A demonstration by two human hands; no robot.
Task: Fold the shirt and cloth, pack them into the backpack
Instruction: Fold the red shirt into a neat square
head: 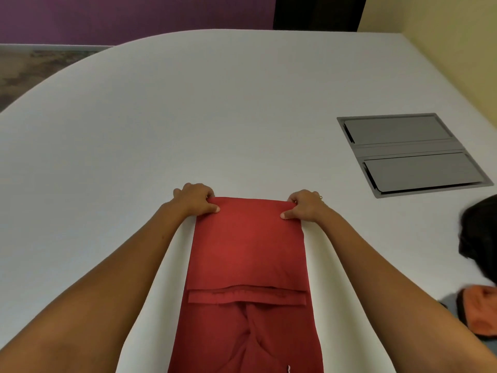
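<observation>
- Red shirt (pixel 246 254) lying flat on the white worktop (pixel 188 117), close to the near edge, already narrowed into a long strip with the hem doubled over across the middle.
- Far fold edge pinched at its two corners: left hand (pixel 194 199) at the left corner, right hand (pixel 305 205) at the right corner.
- Grip on both sides clenched on the fabric, thumbs on top of the cloth, the other fingers curled over the far edge.
- Both forearms stretched forward and nearly parallel, one at each side of the strip, wrists low near the surface.
- For a good fold, probably best to keep both corners level, pull with equal tension, and bring the far edge straight toward the body so the side edges stay aligned.
- Afterwards, a flat press along the new crease to remove trapped air and wrinkles.
- At the right border, a dark object (pixel 481 238), maybe the backpack, and an orange cloth (pixel 481 313) just below it; both only partly visible.
- Grey hatch (pixel 408 153) set into the surface, well apart from the shirt.
</observation>
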